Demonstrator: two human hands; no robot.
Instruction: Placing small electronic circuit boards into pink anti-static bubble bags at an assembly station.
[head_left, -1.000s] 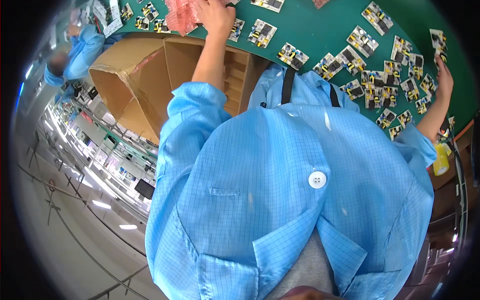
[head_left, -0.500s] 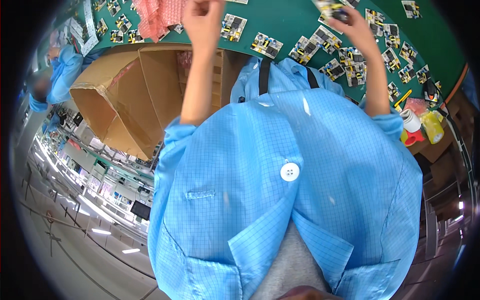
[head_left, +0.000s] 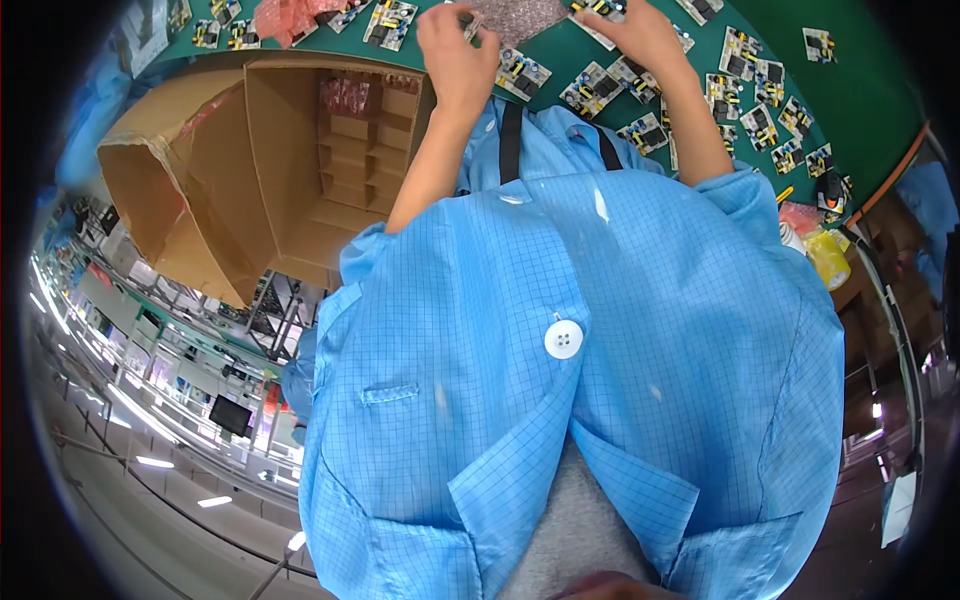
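- The grey bubble-wrap bag [head_left: 520, 15] lies on the green bench [head_left: 860, 90] at the top edge of view, between the two hands and touching both.
- The left hand [head_left: 455, 50] has its grip pinched narrow on the bag's left edge.
- The right hand [head_left: 640, 30] rests on the bag's right side with a circuit board [head_left: 600, 8] at its fingertips; whether that grip is closed on the board I cannot tell.
- To do this well, I judge the left grip should hold the bag mouth open and steady while the board goes in flat, edges clear of the wrap.
- More circuit boards [head_left: 760, 85] lie scattered right of the right hand and just below both grips.
- An open cardboard box [head_left: 290, 170] with dividers stands left of the left grip; pink wrap [head_left: 290, 15] lies beyond it.
- A yellow bottle [head_left: 828, 255] sits far right.
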